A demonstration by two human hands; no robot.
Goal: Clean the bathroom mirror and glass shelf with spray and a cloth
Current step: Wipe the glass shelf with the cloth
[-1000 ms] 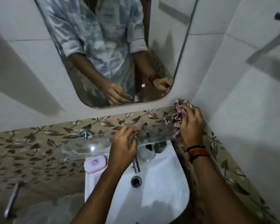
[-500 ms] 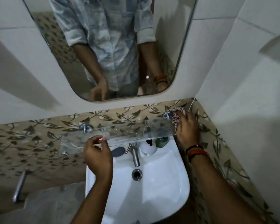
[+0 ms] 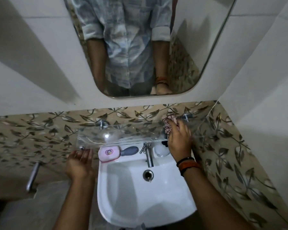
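The clear glass shelf [image 3: 123, 136] hangs on two chrome pegs above the white basin [image 3: 136, 193]. My right hand [image 3: 179, 140] presses a crumpled patterned cloth [image 3: 169, 123] onto the shelf's right end. My left hand [image 3: 81, 161] is at the shelf's front left corner, fingers curled up against its edge. The mirror [image 3: 140, 47] fills the wall above and reflects a person's shirt and forearms. No spray bottle is visible.
On the basin's back ledge sit a pink soap case [image 3: 108, 153], a grey brush handle [image 3: 129, 150], a chrome tap [image 3: 148, 156] and a white object [image 3: 161, 151]. A chrome wall handle [image 3: 32, 175] sticks out at lower left. A tiled side wall closes in on the right.
The camera has tilted down. My left hand slid leftward along the shelf's front edge to its left corner. My right hand with the cloth moved down onto the shelf's right end.
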